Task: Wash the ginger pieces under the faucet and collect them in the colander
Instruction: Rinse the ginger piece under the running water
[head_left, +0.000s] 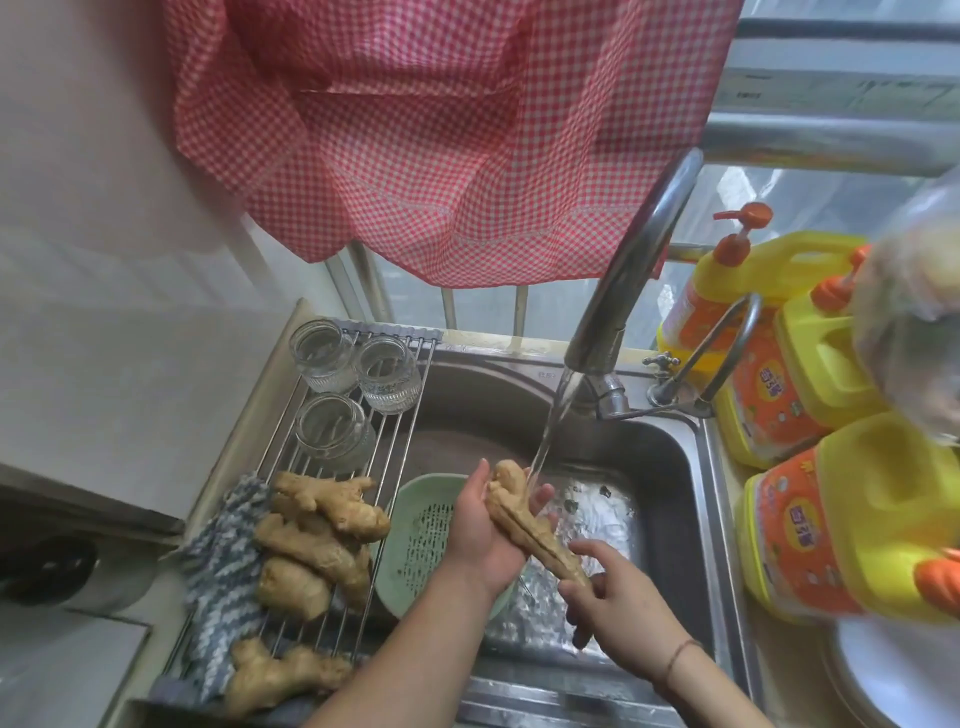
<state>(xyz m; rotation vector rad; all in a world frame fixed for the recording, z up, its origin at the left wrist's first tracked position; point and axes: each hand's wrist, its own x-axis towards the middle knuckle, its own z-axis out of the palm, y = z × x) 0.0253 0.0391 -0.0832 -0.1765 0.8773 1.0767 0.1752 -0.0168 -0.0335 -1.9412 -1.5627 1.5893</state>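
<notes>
Water pours in a clear rope from the curved steel faucet (631, 270) and lands right on the long, knobbly tan ginger piece (530, 525) held over the stainless steel sink (691, 493). The left hand (480, 530) cups the ginger's upper half from below, palm up, fingers curled around its lumpy top, where the stream breaks over them. The right hand (610, 592) pinches the lower, tapering end, thumb on top, the other fingers bent underneath; a thin band sits on that wrist. The root lies slanted between the two hands, top end away from the person.

Just left of the hands, down in the sink, sits the pale green plastic colander (421, 540), its slotted base bare where visible; the left forearm crosses over its near rim. On the steel-rod roll-up rack (400, 447) across the sink's left side lie more dry, branching ginger roots (322, 540), partly over a blue-and-white woven cloth (223, 561), with three ribbed glass jars (358, 374) beyond. Yellow detergent jugs (831, 364) with orange labels crowd the worktop at right.
</notes>
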